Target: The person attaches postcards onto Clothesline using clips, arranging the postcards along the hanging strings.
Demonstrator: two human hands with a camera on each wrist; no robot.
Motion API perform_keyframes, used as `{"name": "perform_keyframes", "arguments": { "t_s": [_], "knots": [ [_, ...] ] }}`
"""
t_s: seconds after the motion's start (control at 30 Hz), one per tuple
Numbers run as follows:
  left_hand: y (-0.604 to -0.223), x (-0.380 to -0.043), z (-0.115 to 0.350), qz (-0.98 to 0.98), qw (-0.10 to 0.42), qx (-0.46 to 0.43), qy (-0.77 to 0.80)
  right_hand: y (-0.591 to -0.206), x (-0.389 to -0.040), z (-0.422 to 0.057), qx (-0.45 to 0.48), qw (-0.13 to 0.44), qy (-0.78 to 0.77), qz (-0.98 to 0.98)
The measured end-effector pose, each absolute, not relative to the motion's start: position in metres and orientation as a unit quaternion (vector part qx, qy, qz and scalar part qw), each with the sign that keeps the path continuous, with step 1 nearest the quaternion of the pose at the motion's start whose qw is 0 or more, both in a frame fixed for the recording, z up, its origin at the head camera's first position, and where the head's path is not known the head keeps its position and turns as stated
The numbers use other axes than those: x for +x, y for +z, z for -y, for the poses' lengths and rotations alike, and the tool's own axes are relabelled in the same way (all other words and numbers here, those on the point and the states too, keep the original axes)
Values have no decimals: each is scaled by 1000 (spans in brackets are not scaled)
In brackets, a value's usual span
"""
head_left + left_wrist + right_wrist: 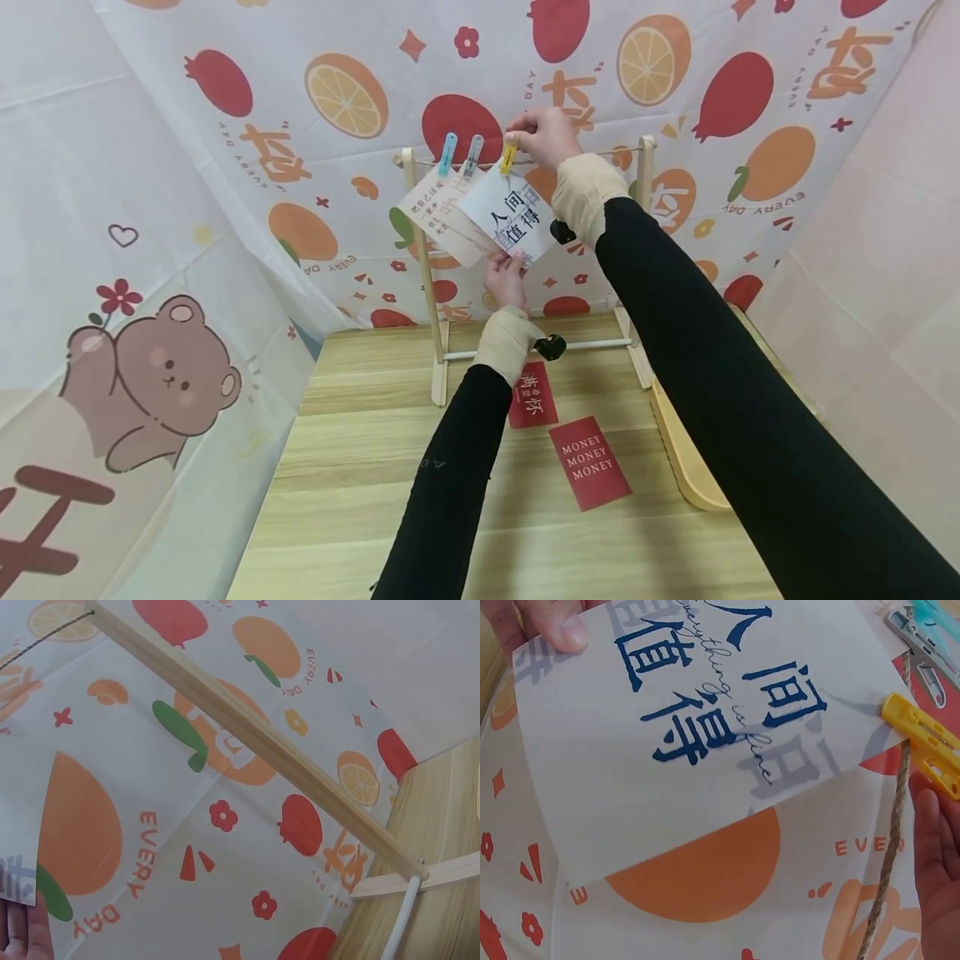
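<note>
To do this step well, the left hand (507,282) should hold the white card (517,218) flat and steady while the right hand (552,138) sets the yellow clip (508,158). I think the clip should bite the card's corner and the rope (889,870) together, or the card could fall. Push the corner in deep, let the clip close softly, and let go of the card last. A tiny tug would then show if it is stuck on well. Go gently, because the rope could swing and shake the 2 clips next door, the blue clip (447,155) and the grey clip (473,156).

The white card is between the 2 hands. It is just below the right hand, with its top corner at the yellow clip. Its bottom end is in the left hand, which pinches it with the thumb on the front. The right hand pinches the top end of the yellow clip. The card is tilted and partly covers the tan cards (429,208) beside it. The fingers hide some of the clip, so I can't tell if it has the rope too. Well below, 2 red cards (590,463) lie on the desk (337,500).
</note>
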State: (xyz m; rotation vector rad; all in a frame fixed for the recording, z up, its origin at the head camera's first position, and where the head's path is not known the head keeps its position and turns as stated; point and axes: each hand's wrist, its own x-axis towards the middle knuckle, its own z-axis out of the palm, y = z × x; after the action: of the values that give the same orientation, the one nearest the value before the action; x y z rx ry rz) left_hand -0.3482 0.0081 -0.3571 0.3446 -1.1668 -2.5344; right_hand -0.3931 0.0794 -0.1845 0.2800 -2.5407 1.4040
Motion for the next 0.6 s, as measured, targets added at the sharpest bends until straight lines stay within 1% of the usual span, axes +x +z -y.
{"name": "perform_keyframes", "arguments": {
  "t_s": [0.13,0.2,0.27,0.33,0.4,0.47,0.53,0.6],
  "knots": [
    [-363,-351,-9,408,175,140,-885,-183,-389,-82,110,90,472,870],
    [-367,-347,-10,427,182,155,-872,-183,-385,-86,120,94,470,869],
    [-373,-341,-11,445,183,174,-859,-185,-378,-92,132,119,483,857],
    [-386,-333,-13,478,171,179,-843,-192,-367,-102,149,171,498,837],
    [-402,-321,-19,503,136,174,-836,-206,-351,-116,166,232,503,816],
    [-424,-307,-28,530,85,151,-830,-231,-332,-134,186,287,492,801],
    [-447,-290,-43,549,25,126,-826,-264,-313,-157,207,315,466,801],
    [-471,-269,-59,589,-27,114,-799,-305,-296,-184,214,322,428,817]
  ]
}}
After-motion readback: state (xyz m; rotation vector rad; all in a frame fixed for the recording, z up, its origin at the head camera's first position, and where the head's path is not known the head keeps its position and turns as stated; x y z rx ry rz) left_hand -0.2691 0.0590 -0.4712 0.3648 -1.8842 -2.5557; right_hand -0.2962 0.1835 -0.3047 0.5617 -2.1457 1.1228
